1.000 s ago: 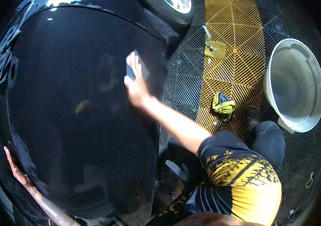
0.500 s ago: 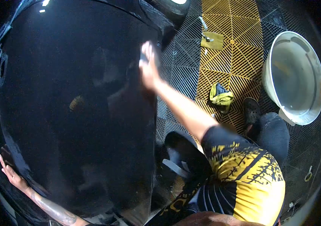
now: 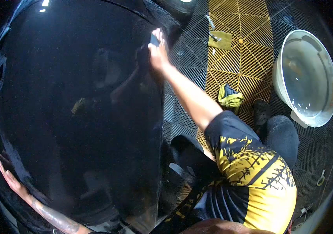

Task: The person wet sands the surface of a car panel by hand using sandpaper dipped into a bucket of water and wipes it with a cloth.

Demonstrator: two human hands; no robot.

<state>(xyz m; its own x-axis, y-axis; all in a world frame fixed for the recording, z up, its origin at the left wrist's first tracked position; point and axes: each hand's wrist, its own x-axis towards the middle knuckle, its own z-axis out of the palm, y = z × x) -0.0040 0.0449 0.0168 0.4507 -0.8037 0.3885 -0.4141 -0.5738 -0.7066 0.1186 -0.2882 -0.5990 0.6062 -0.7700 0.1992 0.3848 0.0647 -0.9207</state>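
A glossy black car panel (image 3: 73,148) fills the left half of the head view, with reflections on it. Near its upper right edge, my right hand (image 3: 160,54) presses a small dark grey pad (image 3: 154,39) against the surface, thumb on one side and fingers on the other. The pad is mostly covered by the fingers, so its exact kind is unclear. At the lower left, my left hand (image 3: 13,181) lies against the panel's far edge, fingers stretched out and holding nothing.
A large basin (image 3: 277,80) with cloudy liquid stands on the right. A yellow-green and dark cloth (image 3: 229,96) lies crumpled on the yellow and black grid floor (image 3: 248,58). Farther up are a flat yellow cloth (image 3: 222,41) and a tyre (image 3: 170,8). My bent legs are beside the panel.
My right hand has slid up along the panel's right edge with the pad. The left hand stays in nearly the same place.
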